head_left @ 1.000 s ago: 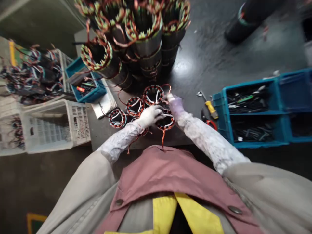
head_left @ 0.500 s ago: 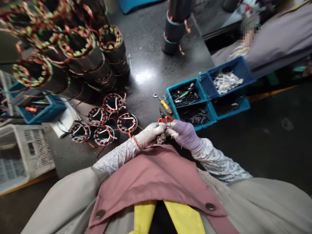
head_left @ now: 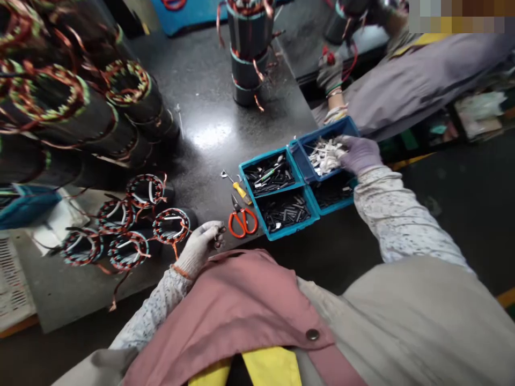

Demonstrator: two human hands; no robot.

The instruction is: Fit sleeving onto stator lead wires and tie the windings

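My left hand (head_left: 201,242), in a white knit glove, is closed at the table's near edge. Small dark ring-shaped metal parts (head_left: 220,236) stick out from its fingertips. Over to the right, my right hand (head_left: 364,154), in a purple-and-white glove, reaches into a dark blue bin (head_left: 302,161). Its fingers touch the slim white pieces (head_left: 325,155) there, and the fingertips blend in among them. Red-handled scissors (head_left: 242,221) lie just right of my left hand. A yellow-handled tool (head_left: 240,190) rests beyond them.
Teal bins (head_left: 287,231) of black tubes adjoin the blue one. Small wound coil rings (head_left: 172,226) stand left of my left hand. Behind them rise large copper-wound stators (head_left: 129,86); another stack (head_left: 249,48) is farther back. A co-worker's gloved hand (head_left: 330,72) is beyond the bins.
My right hand has left my left hand and moved right into the bin of white pieces. My left hand still holds the small parts. The view has shifted right.
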